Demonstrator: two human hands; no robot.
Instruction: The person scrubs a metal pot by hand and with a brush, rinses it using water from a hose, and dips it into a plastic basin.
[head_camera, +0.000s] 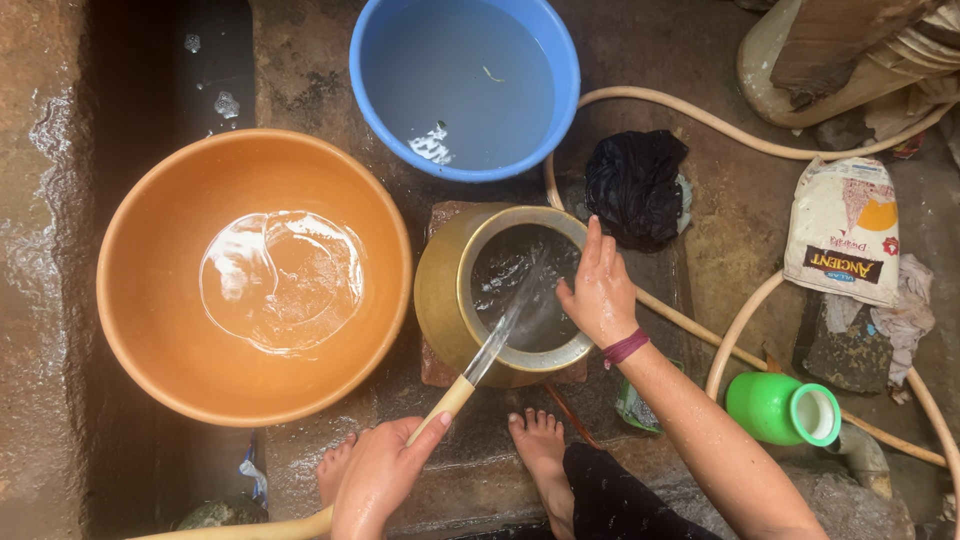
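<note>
My left hand (378, 470) grips the end of a beige hose (450, 398) and a jet of water shoots from it into a round brass pot (442, 300). The pot stands on a wet stone slab and holds dark, splashing water. My right hand (600, 290) rests flat on the pot's right rim, fingers together and pointing up. A purple band circles that wrist. My bare feet (538, 440) stand just below the pot.
A large orange basin (150, 300) with a little water sits left of the pot. A blue tub (565, 90) of water stands behind. A black cloth (635, 185), a white bag (845, 230), a green container (775, 405) and hose loops (730, 335) lie to the right.
</note>
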